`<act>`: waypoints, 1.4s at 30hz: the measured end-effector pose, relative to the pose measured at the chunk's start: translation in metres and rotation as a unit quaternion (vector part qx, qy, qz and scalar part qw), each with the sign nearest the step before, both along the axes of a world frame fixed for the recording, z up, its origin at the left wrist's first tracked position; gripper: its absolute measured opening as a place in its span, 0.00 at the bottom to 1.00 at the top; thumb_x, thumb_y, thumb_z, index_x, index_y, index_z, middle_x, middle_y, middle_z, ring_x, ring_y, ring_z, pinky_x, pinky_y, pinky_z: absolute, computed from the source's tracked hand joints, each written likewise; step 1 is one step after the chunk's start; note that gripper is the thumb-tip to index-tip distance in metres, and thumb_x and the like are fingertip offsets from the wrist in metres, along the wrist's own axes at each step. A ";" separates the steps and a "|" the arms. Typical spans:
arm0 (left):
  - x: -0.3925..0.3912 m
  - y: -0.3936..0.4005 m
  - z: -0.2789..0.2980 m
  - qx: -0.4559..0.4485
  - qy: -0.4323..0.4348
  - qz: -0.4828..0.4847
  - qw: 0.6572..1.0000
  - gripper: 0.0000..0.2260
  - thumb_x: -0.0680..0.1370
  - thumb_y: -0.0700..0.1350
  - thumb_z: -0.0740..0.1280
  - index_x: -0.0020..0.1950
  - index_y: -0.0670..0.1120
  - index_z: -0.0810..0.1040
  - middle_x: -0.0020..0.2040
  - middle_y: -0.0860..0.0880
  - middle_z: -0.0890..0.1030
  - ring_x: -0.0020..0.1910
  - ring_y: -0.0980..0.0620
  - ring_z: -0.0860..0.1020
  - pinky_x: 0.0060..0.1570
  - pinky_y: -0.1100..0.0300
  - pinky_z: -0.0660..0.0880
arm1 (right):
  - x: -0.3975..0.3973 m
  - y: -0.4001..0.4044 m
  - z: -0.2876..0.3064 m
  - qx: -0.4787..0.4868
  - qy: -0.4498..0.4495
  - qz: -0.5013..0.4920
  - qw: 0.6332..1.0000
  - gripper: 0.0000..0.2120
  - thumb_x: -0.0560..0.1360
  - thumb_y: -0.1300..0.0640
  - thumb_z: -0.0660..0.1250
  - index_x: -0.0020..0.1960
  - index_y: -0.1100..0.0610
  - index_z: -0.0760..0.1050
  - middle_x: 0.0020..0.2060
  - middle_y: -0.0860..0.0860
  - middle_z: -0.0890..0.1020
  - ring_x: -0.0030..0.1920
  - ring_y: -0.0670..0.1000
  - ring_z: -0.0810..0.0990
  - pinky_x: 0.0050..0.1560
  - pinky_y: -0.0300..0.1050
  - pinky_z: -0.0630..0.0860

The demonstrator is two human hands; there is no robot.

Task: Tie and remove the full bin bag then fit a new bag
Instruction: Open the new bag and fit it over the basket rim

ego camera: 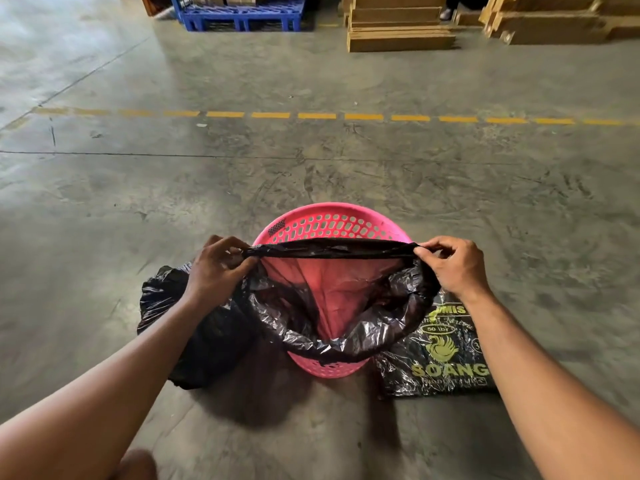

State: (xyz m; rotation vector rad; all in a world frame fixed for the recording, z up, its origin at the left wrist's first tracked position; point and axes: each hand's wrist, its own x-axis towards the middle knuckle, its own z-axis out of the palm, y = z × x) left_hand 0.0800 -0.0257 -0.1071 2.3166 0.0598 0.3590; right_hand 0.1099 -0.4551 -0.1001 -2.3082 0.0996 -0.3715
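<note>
Now both hands' fingers (424,251) pinch the new bag (332,247) taut across the pink bin (332,221).

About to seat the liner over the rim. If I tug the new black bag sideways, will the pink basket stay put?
Probably not. The pink basket is perforated plastic and looks empty, so likely light and apt to slide or tip. The new black bag is thin, crinkled and floppy; stretched between the left hand and right hand, it may tear.
</note>
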 end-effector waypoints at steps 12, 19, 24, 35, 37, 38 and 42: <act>0.062 -0.022 -0.015 -0.212 0.069 0.070 0.972 0.15 0.72 0.56 0.76 0.43 0.46 0.79 0.37 0.49 0.83 0.34 0.52 0.78 0.37 0.56 0.76 | 0.066 0.015 -0.018 0.128 0.052 -0.010 0.990 0.10 0.73 0.59 0.76 0.36 0.49 0.80 0.35 0.47 0.83 0.32 0.38 0.78 0.41 0.37 0.74; 0.096 -0.030 -0.009 -0.169 0.055 0.061 0.982 0.13 0.74 0.50 0.77 0.40 0.44 0.77 0.31 0.51 0.74 0.25 0.62 0.68 0.28 0.65 0.66 | 0.093 0.020 -0.026 0.136 0.117 -0.020 0.984 0.07 0.72 0.54 0.76 0.37 0.53 0.82 0.38 0.51 0.84 0.40 0.48 0.79 0.45 0.43 0.73; 0.116 -0.027 -0.015 -0.194 0.103 0.069 0.973 0.15 0.74 0.52 0.76 0.37 0.47 0.74 0.29 0.50 0.73 0.30 0.52 0.68 0.35 0.57 0.66 | 0.109 0.024 -0.019 0.065 0.195 -0.008 0.979 0.08 0.75 0.53 0.74 0.40 0.56 0.82 0.40 0.55 0.83 0.41 0.53 0.78 0.43 0.42 0.71; 0.137 -0.024 -0.006 -0.080 0.231 0.028 0.969 0.17 0.76 0.55 0.71 0.35 0.44 0.81 0.34 0.47 0.79 0.38 0.47 0.77 0.42 0.58 0.73 | 0.122 0.033 -0.005 -0.055 0.254 -0.021 0.965 0.19 0.77 0.48 0.70 0.57 0.63 0.82 0.58 0.61 0.84 0.59 0.60 0.82 0.48 0.42 0.71; 0.136 -0.026 -0.001 -0.080 0.256 0.007 0.963 0.16 0.79 0.51 0.69 0.42 0.39 0.83 0.37 0.45 0.79 0.37 0.48 0.77 0.37 0.60 0.73 | 0.122 0.036 -0.005 -0.077 0.270 -0.014 0.960 0.22 0.77 0.47 0.70 0.59 0.65 0.81 0.58 0.62 0.84 0.56 0.59 0.82 0.42 0.41 0.69; 0.135 -0.027 0.001 -0.078 0.260 0.000 0.962 0.15 0.80 0.49 0.67 0.43 0.38 0.83 0.37 0.45 0.79 0.35 0.50 0.76 0.33 0.63 0.73 | 0.122 0.037 -0.004 -0.079 0.264 -0.011 0.961 0.20 0.78 0.48 0.70 0.58 0.65 0.81 0.57 0.61 0.84 0.55 0.59 0.82 0.41 0.40 0.69; 0.135 -0.029 -0.003 -0.102 0.218 -0.021 0.970 0.14 0.83 0.47 0.65 0.40 0.46 0.83 0.30 0.56 0.81 0.28 0.60 0.76 0.27 0.71 0.70 | 0.121 0.035 -0.007 -0.051 0.142 0.004 0.989 0.11 0.79 0.53 0.69 0.50 0.62 0.81 0.49 0.58 0.84 0.49 0.56 0.79 0.45 0.41 0.65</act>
